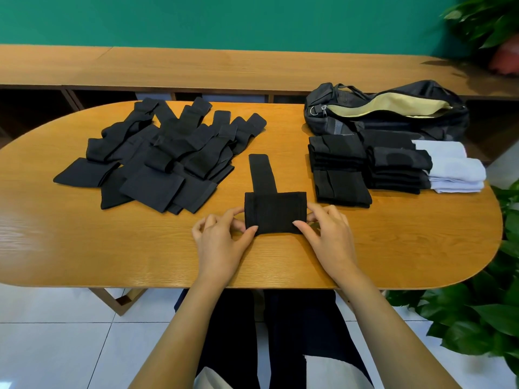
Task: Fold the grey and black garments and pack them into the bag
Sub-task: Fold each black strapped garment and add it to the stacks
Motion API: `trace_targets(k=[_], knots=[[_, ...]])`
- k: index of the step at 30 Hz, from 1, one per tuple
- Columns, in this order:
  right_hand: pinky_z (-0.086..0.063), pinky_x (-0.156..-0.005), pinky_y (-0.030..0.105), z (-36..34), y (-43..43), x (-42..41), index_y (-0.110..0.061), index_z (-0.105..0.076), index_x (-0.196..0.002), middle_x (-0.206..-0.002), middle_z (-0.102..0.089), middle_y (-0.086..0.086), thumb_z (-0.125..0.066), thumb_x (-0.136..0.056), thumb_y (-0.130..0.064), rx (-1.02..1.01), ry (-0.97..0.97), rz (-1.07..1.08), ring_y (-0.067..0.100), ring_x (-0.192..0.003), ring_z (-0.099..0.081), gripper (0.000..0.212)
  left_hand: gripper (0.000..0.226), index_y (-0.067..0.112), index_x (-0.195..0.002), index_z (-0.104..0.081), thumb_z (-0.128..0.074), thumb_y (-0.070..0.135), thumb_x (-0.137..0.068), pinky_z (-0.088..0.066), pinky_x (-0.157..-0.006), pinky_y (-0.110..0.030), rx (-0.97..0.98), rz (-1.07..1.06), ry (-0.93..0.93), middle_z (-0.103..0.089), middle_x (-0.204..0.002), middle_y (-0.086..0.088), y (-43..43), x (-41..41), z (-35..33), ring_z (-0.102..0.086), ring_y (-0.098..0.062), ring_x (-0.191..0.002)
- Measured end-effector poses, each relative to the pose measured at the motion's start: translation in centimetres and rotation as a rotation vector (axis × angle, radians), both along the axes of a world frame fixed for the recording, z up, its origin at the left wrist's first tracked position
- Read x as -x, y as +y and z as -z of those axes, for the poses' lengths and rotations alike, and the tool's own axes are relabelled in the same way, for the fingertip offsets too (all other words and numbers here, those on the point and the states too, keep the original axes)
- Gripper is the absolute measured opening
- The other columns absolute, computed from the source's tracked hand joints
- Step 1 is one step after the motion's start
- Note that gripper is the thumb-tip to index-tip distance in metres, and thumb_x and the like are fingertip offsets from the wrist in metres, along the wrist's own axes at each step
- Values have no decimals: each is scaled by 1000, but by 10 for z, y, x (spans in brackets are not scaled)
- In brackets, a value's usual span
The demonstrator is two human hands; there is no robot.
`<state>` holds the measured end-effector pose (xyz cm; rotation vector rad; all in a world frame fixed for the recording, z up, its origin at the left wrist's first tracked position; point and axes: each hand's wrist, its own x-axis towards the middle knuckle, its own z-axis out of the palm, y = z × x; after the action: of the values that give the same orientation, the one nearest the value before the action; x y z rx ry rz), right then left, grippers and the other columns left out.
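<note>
With left hand [222,237] and right hand [328,234] pinching a black garment [275,213] mid-fold, leaving folded stacks [339,167] outside the bag [331,119] and a pile [157,155] unfolded.

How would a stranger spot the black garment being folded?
On the oval wooden table, look near its front edge, between the loose black heap and the folded stacks. The black garment lies alone there, pinched by the left hand and right hand, with a narrow strip pointing away.

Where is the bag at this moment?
In the head view, the bag lies unzipped at the far right of the table, just behind the folded stacks.
</note>
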<state>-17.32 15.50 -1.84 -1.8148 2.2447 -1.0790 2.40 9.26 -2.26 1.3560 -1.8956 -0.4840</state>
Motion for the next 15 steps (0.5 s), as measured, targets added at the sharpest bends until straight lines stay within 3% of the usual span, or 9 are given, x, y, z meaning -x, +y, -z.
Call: trace_targets(k=[7, 15], knots=[[-35, -90, 25, 1, -2, 1, -25, -45, -140, -90, -58, -9, -64, -87, -42, -37, -36, 5, 12, -99, -50, 58, 61, 31, -137, -46, -72, 40, -83, -19, -98, -30, -43, -26, 17, -61, -73, 19, 3, 1, -5, -50, -3, -97], [-38, -93, 28, 2, -3, 1, -25, -47, -139, -85, -55, -11, -66, -87, -39, -38, -13, -22, 11, -93, -50, 56, 46, 38, -128, -54, -69, 40, -85, -21, -98, -31, -27, -20, -39, -59, -73, 16, 2, 0, -1, -47, -4, -91]])
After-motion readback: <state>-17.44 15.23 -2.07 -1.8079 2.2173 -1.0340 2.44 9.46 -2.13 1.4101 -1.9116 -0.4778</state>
